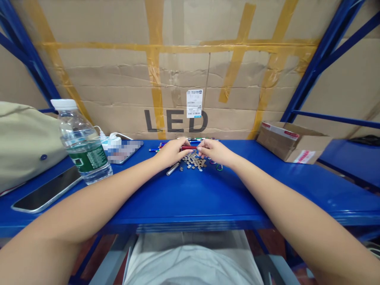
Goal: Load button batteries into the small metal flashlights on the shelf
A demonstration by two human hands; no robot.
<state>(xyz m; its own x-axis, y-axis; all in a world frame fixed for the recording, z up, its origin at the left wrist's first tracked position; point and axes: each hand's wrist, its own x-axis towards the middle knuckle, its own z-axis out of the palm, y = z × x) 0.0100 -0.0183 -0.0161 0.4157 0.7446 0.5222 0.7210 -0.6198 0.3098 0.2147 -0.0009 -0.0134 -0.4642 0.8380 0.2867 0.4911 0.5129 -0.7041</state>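
Note:
My left hand [172, 152] and my right hand [214, 153] meet at the middle of the blue steel shelf [190, 198]. Between them, a slim red tube [189, 147], perhaps a pen barrel, is pinched by the fingers of both hands. A heap of small bronze-coloured discs [193, 161] lies just below the hands. A silver metal tube [173, 169] rests by my left hand, and several pens [156, 149] lie behind it. A small green ring [219, 167] sits near my right hand.
To the left stand a water bottle [82, 142], a beige bag [26, 142], a phone [46, 190], a white power strip [111, 140] and a pixelated flat object [124, 152]. An open cardboard box [293, 142] sits at right, before a taped cardboard wall [178, 71].

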